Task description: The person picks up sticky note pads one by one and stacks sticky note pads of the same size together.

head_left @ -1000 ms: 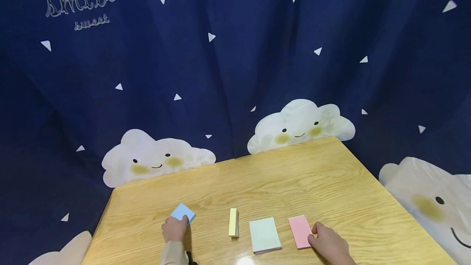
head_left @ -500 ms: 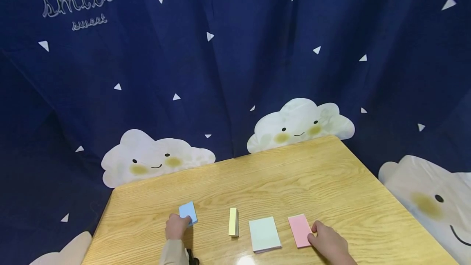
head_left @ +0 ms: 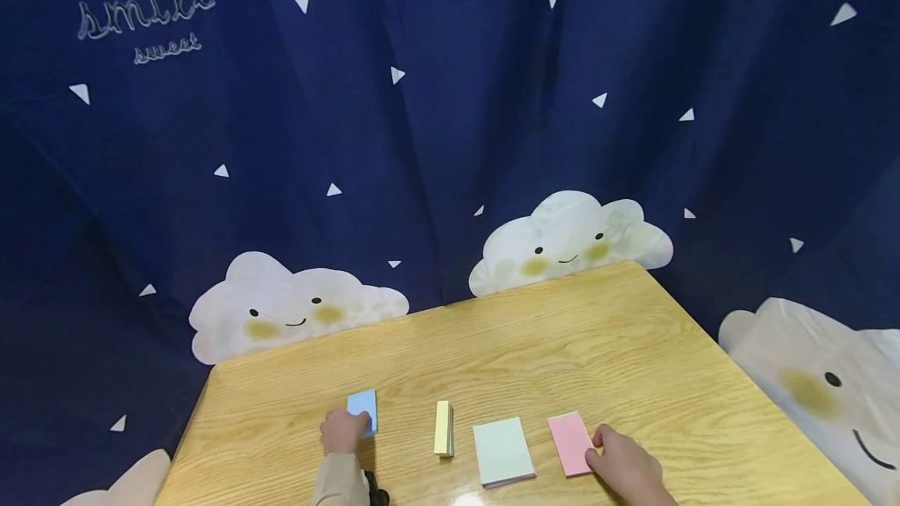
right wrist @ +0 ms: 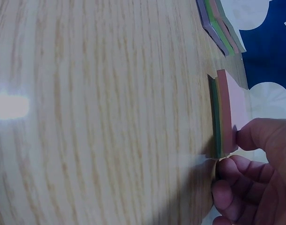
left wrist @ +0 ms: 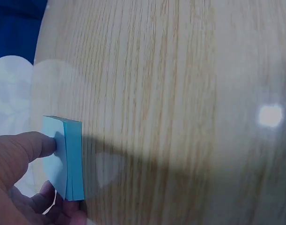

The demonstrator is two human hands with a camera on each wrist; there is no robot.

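Observation:
My left hand [head_left: 344, 432] pinches a small blue sticky note pad [head_left: 362, 401] near the left side of the table. In the left wrist view the thumb lies on the blue pad's face and the fingers are at its lower edge, partly hidden. My right hand [head_left: 625, 464] pinches the near right corner of a stack of sticky notes with a pink top [head_left: 568, 442]. From the right wrist view, this pink-topped stack [right wrist: 230, 110] has orange and green layers below, with the thumb on the pink face and curled fingers at its end.
Between the hands lie a narrow yellow sticky note stack [head_left: 442, 429] and a wider stack with a pale green top [head_left: 503, 450]. The wooden table [head_left: 492, 350] ends against a dark blue curtain [head_left: 436, 139] printed with clouds. Light glares near its front.
The blue pad has turned from a diagonal to nearly straight and shifted slightly right, with the left hand moving along. The right hand and pink-topped stack stay about where they were.

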